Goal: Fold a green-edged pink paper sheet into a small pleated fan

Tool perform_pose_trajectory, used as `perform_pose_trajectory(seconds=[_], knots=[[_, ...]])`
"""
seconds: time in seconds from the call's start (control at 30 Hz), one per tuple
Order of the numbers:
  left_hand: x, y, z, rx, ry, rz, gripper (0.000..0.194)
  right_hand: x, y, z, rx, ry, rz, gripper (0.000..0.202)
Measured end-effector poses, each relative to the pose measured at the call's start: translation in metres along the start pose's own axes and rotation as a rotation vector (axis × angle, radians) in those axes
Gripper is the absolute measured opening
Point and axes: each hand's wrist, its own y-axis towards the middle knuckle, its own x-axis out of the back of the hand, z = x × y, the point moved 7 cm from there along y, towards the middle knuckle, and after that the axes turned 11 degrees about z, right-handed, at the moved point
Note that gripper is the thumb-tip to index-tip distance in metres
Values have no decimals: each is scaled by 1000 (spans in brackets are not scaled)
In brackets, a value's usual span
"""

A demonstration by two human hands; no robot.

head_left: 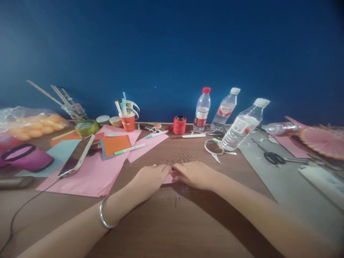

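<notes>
At the middle of the brown table a small piece of pink paper [168,180] lies mostly beneath my two hands. My left hand [152,181], with a silver bangle on its wrist, has its bent fingers closed at the paper's left side. From the other side my right hand [195,175] meets it, its fingers curled over the paper's right part. The fingertips of both hands almost touch, and my thumbs are largely hidden. Just beyond the hands, many tiny dark specks [184,154] are scattered on the wood.
Larger pink sheets [91,179], a phone [77,156] with a cable and a pen cup [127,122] are on the left. Behind the hands stand a red thread spool [179,125], a craft knife [194,135] and bottles [239,127]. Black-handled scissors [272,157] lie at right on a grey mat [258,168].
</notes>
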Motion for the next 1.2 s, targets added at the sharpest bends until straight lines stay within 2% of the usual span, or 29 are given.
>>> perform_pose_trajectory(seconds=[0.13,0.33,0.53,0.87,1.07,1.2], knots=[[1,0,-2,-19,-4,-23,21,0,0,-1,6,35,30,32],[-2,2,-2,-20,-12,-48,37,-3,2,-6,2,61,49,40],[-4,4,-2,-37,-7,-9,36,-4,4,-9,-8,69,77,46],[-7,6,1,-29,-29,0,23,-3,2,-9,-10,3,73,36],[-9,6,5,-32,-88,-22,29,-3,3,-8,-25,-43,53,26],[-8,7,4,-52,-155,-18,39,-4,5,-9,-30,-47,54,30]])
